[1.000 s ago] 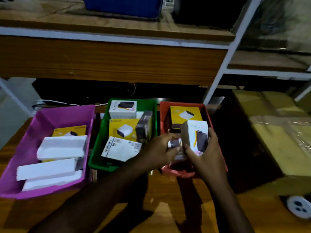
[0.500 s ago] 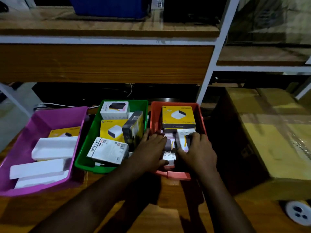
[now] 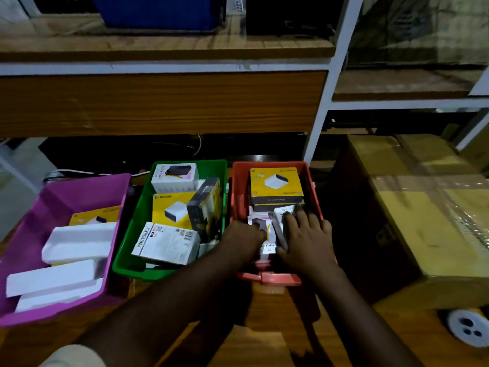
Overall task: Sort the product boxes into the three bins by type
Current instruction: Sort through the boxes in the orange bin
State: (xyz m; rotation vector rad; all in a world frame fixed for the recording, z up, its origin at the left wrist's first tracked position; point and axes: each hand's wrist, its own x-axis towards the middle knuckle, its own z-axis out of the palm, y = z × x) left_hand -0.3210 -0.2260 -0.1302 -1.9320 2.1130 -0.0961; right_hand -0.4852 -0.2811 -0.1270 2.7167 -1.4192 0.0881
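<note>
Three bins stand in a row on the wooden table: a purple bin, a green bin and a red bin. Both hands are inside the red bin's near half. My left hand rests curled on a white Halley box lying flat. My right hand lies spread over a second white Halley box. A yellow box sits at the red bin's far end. The green bin holds a white Halley box, a yellow box, a tilted dark box and a white Portronics box.
The purple bin holds long white boxes over a yellow box. A large taped cardboard carton stands right of the red bin. A white round object lies at the near right. A shelf unit with white posts rises behind the bins.
A second ago my right hand held a white Halley box above the red bin. It has been lowered into the bin, and both hands now lie flat on the boxes there.
</note>
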